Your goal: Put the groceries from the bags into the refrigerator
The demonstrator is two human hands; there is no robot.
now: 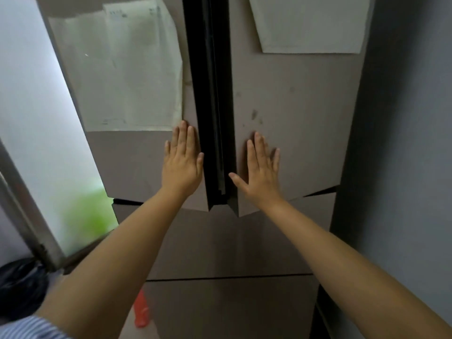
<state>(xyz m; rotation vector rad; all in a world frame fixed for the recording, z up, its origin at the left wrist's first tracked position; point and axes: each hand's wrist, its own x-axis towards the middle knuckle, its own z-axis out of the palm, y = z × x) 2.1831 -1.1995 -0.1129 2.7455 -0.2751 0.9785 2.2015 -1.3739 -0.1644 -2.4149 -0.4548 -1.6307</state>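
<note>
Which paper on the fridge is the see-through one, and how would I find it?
Start at the tall grey-brown refrigerator and its dark gap between the two upper doors. On the door left of the gap, just above the left hand, hangs the translucent plastic sleeve of papers. Unlike the plain opaque white sheet on the right door, it is shiny, with printed pages showing through.

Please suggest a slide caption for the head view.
Left hand and right hand press flat on nearly closed refrigerator doors.

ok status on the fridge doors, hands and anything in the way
Left hand and right hand flat, one on each upper refrigerator door. Doors ajar, dark gap between. No groceries in hand. Nothing blocking the doors.
</note>
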